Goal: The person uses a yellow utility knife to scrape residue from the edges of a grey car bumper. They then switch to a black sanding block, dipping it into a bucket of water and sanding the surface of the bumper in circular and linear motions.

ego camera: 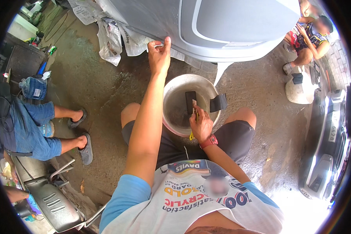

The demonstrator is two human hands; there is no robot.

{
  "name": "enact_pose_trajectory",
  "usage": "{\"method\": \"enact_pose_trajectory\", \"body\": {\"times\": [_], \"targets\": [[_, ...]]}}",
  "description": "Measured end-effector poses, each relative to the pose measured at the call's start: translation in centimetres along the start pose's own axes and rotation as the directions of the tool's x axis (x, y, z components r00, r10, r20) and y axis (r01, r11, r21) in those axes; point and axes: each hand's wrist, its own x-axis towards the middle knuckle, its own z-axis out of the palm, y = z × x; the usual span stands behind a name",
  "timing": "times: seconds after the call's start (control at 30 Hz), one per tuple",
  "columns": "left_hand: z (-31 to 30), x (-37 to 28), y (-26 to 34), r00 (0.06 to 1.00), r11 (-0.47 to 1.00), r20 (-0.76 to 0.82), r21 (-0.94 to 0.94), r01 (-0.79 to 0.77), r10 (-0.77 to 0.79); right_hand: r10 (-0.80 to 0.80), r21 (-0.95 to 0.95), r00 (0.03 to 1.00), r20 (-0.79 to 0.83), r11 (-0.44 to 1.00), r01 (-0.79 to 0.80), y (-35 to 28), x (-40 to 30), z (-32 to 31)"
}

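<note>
My right hand (201,124) is closed around a slim yellow-handled tool (197,116), over a round whitish pail (173,86) between my knees. Its pale tip lies close to a dark rectangular block (190,98) inside the pail; whether they touch is unclear. Water seems to cover the pail's bottom. Over the right rim hangs a dark sheet, probably sandpaper (218,103). My left hand (159,57) reaches up to the lower edge of a grey-primed vehicle body panel (152,20), thumb raised against it and fingers curled. Whether those fingers grip the edge is hard to see.
Newspaper masking (134,41) hangs below the panel. At left stands a person in denim shorts (44,125), near a metal chair (57,204). Another person (310,38) crouches at upper right by a second pail (298,90). A parked vehicle (324,152) borders the right.
</note>
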Motion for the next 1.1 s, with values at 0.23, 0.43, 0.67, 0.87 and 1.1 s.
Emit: {"method": "enact_pose_trajectory", "body": {"times": [0.23, 0.43, 0.67, 0.87, 1.1], "targets": [[-3.2, 0.2, 0.3, 0.996, 0.959, 0.065, 0.271, -0.079, 0.064, -0.006, -0.03, 1.0, 0.003, 1.0, 0.006, -0.1, 0.0, 0.0], [-1.0, 0.6, 1.4, 0.985, 0.935, 0.082, 0.311, -0.168, 0.15, -0.008, -0.021, 1.0, -0.002, 1.0, 0.008, -0.1, -0.1, 0.3], [-3.8, -1.9, 1.3, 0.925, 0.764, 0.201, 0.522, -0.379, 0.322, -0.001, -0.045, 1.0, 0.021, 0.999, 0.002, -0.2, 0.1, 0.0], [-1.7, -4.0, 1.3, 0.694, 0.642, 0.095, 0.309, -0.702, 0.713, 0.0, -0.049, 1.0, 0.02, 0.999, 0.001, 0.2, -0.1, 0.3], [0.4, -5.6, 1.6, 0.626, 0.58, 0.219, 0.242, -0.778, 0.748, 0.005, -0.06, 1.0, 0.025, 0.998, -0.004, 0.2, -0.3, 0.5]]}}
